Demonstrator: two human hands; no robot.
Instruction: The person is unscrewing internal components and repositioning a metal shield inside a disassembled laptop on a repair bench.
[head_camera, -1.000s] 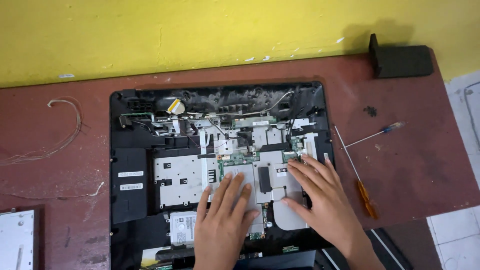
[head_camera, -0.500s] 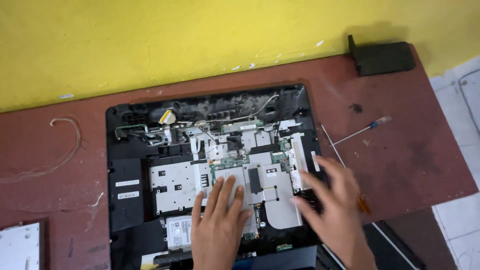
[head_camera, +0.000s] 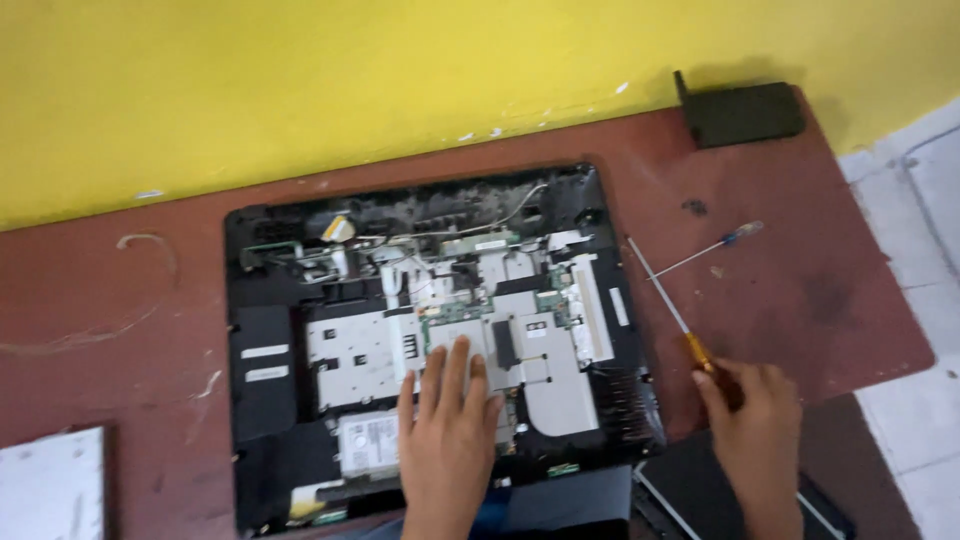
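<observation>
The reddish-brown table (head_camera: 820, 300) filled most of the view and stood against a yellow wall (head_camera: 400, 70) at the far side. On the table, in the middle, lay the opened laptop base (head_camera: 262, 400), a black shell with its cover removed, so the metal shields (head_camera: 360, 345), the green circuit board (head_camera: 455, 312) and the hard drive (head_camera: 368, 440) near the front edge were all visible. The left hand (head_camera: 447, 425) rested flat on the metal plate in the near middle of the base, its fingers a little apart and stretched forward; I think it pressed down to keep the base from sliding. To the right of the base, just beside its edge, lay the long screwdriver (head_camera: 665, 300) with an orange handle, its thin shaft pointing far and left. The right hand (head_camera: 752, 420) was at the near right, with the fingers curled together around the handle end, it seemed closing on it, though the blur did not allow me to be sure how firm the grip was. A smaller screwdriver (head_camera: 715, 248) with a blue handle lay further away, crossing near the tip of the long one. A dark block (head_camera: 740, 112) sat at the far right corner, and a pale flat panel (head_camera: 50, 485) at the near left. A thin loose wire (head_camera: 150, 245) curled on the left part of the table.
</observation>
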